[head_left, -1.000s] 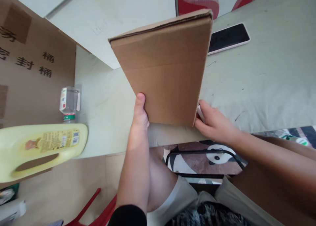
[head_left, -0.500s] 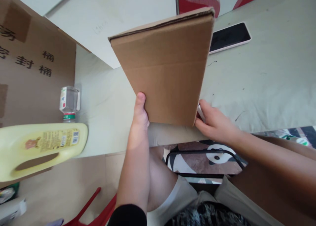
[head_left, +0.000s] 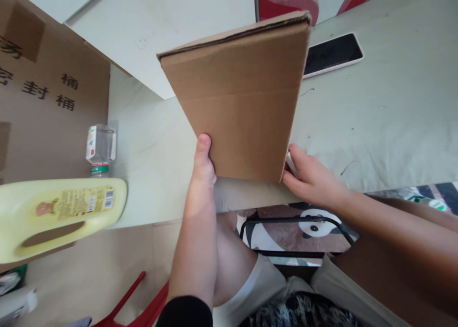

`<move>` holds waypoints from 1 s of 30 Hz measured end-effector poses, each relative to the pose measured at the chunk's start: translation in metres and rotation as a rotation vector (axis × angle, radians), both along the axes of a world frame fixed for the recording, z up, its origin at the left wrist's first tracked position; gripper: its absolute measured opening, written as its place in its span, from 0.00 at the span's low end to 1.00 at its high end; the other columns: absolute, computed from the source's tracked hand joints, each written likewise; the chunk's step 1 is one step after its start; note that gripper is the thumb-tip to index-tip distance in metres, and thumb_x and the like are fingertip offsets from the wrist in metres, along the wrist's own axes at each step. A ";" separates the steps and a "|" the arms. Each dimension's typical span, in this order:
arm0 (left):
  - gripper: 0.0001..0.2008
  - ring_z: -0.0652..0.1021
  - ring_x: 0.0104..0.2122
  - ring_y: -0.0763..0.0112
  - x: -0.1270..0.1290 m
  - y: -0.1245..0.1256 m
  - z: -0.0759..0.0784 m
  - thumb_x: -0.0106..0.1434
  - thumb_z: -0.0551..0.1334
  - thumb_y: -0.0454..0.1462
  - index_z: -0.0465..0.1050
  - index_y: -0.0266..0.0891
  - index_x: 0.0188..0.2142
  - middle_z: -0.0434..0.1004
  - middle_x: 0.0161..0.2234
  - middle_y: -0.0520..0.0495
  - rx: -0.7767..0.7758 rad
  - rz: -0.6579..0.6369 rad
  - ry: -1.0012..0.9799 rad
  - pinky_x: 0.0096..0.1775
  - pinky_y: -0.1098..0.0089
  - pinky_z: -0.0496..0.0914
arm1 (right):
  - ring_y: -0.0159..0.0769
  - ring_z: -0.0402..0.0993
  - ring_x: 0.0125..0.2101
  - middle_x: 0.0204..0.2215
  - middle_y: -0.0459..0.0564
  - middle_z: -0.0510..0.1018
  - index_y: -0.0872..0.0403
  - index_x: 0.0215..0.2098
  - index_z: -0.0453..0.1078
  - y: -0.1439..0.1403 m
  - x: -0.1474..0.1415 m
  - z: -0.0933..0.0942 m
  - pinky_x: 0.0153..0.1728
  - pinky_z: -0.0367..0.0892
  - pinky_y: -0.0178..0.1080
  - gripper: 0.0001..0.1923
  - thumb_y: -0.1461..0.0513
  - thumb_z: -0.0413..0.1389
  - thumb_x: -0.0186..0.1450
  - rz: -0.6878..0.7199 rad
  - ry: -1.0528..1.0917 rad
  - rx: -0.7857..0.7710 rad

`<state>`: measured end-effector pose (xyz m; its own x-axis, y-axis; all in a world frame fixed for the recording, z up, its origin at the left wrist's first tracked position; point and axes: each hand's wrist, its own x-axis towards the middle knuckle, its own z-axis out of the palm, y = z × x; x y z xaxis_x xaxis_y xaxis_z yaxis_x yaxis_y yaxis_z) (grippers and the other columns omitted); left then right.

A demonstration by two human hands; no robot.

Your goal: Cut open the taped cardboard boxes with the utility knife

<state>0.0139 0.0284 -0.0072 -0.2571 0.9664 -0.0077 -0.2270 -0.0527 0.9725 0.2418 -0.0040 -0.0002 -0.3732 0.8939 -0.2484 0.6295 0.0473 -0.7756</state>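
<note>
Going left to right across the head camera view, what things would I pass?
Yellow jug → clear bottle → left hand → cardboard box → right hand → phone.

Desk [head_left: 386,127] right half mostly bare; phone [head_left: 332,54] near far edge. Flat cardboard box [head_left: 239,103], held upright over the near edge, blocks the middle. Left side crowded: clear bottle [head_left: 100,148], yellow jug [head_left: 53,215], big printed carton [head_left: 46,103]. Open strip between bottle and box, probably passable.
</note>
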 end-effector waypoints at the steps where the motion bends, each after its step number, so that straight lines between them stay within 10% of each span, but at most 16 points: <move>1: 0.33 0.68 0.67 0.48 0.000 0.000 0.000 0.49 0.68 0.65 0.80 0.44 0.42 0.84 0.47 0.46 -0.001 0.002 -0.002 0.66 0.55 0.66 | 0.40 0.65 0.22 0.21 0.43 0.66 0.47 0.35 0.51 0.000 0.000 0.000 0.26 0.56 0.40 0.09 0.57 0.48 0.59 0.000 -0.001 0.000; 30: 0.33 0.63 0.69 0.46 0.000 0.000 0.000 0.49 0.68 0.65 0.78 0.43 0.41 0.83 0.49 0.44 0.002 0.016 -0.006 0.67 0.53 0.63 | 0.38 0.65 0.21 0.20 0.43 0.67 0.47 0.33 0.48 -0.001 0.001 -0.001 0.25 0.56 0.39 0.10 0.57 0.49 0.59 -0.007 0.004 0.009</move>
<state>0.0135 0.0284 -0.0076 -0.2722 0.9622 -0.0077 -0.2320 -0.0579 0.9710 0.2427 -0.0046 -0.0008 -0.3682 0.8986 -0.2387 0.6268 0.0502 -0.7775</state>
